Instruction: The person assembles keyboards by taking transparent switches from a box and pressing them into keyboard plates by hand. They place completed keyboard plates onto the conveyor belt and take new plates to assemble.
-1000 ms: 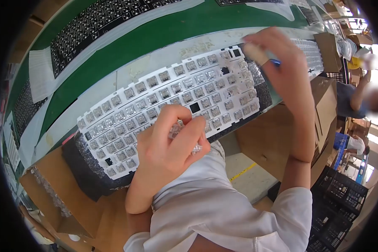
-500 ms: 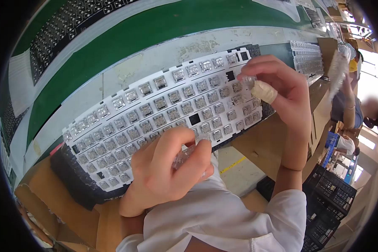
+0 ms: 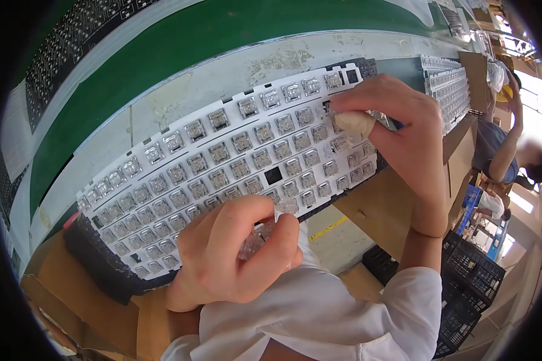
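Note:
A white keyboard plate [image 3: 317, 102] lies tilted across the bench in front of me, with rows of clear keyboard switches [image 3: 241, 142] seated in it. Over its lower edge, my left hand [image 3: 235, 253] is curled around several loose clear switches [image 3: 251, 245]. My right hand [image 3: 400, 123] pinches at the plate's upper right, by a cutout in the second row; beige tape [image 3: 354, 123] wraps its thumb. The switch at those fingertips is mostly hidden. Dark square cutouts show near the plate's lower middle [image 3: 273, 175] and top right corner [image 3: 352, 76].
Dark foam [image 3: 96, 265] lies under the plate. Behind runs a green surface [image 3: 223, 37] bearing black circuit boards [image 3: 87, 48]. Another switch-filled plate [image 3: 448, 90] stands at right. Cardboard [image 3: 54, 265], black crates [image 3: 473, 271] and a co-worker [image 3: 503, 150] are around the edges.
My right hand has brought its clear switch left and down onto the second-row cutout, now mostly covered. My left hand stays curled on its switches, slightly lower left in view.

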Demonstrator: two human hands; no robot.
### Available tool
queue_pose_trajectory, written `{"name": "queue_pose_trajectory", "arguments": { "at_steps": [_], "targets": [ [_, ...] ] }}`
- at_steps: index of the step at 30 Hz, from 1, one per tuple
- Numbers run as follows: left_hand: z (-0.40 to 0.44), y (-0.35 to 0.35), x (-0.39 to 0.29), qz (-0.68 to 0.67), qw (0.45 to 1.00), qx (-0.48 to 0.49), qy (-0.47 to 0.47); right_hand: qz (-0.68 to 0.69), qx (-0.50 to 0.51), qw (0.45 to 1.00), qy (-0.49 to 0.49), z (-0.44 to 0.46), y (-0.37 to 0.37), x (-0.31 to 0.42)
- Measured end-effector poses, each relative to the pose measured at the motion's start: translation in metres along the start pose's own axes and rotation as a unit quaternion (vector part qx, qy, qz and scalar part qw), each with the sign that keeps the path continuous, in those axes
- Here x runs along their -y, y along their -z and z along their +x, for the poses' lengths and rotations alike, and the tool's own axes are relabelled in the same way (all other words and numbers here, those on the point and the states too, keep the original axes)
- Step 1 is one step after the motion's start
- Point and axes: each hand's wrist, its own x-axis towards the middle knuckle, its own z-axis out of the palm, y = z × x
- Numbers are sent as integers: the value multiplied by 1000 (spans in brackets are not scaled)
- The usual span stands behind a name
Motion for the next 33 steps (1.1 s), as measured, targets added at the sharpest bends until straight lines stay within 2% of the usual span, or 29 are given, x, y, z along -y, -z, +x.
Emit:
{"name": "queue_pose_trajectory", "arguments": {
  "at_steps": [6, 9, 12, 15, 17, 19, 21, 24, 25, 28, 31, 33],
  "targets": [
    [3, -1, 0, 2, 1000, -14, -7, -53, 18, 996, 71, 3, 2, -11],
    [1, 0, 0, -9, 1000, 0, 18, -173, 48, 977, 117, 4, 4, 4],
    [0, 3, -2, -17, 999, 12, 35, -219, 144, 958, 118, 27, 16, 15],
    [-1, -1, 0, -3, 1000, -11, 14, -157, 184, 967, 84, 55, 18, -2],
    [2, -3, 5, 3, 1000, -23, -2, -221, 280, 933, 56, 67, 27, 23],
    [6, 0, 4, 0, 1000, -22, -2, -213, 295, 928, 77, 67, 29, 23],
    [5, -1, 5, -16, 999, -30, -4, -139, 217, 956, 142, 63, 19, -7],
    [3, -3, 10, -10, 999, -29, -13, -115, 152, 979, 75, 36, 19, 18],
    [3, -2, 8, -7, 1000, -27, -8, -137, 110, 980, 90, 25, 19, 23],
    [2, -1, 6, -16, 1000, -25, 10, -192, 137, 972, -11, -8, 16, 41],
    [-3, -8, 18, -49, 998, -35, 4, -206, 56, 977, 1, -34, -11, 32],
    [-3, -9, 16, -50, 998, -43, 13, -132, 17, 991, -24, -42, -17, 22]
  ]
}}
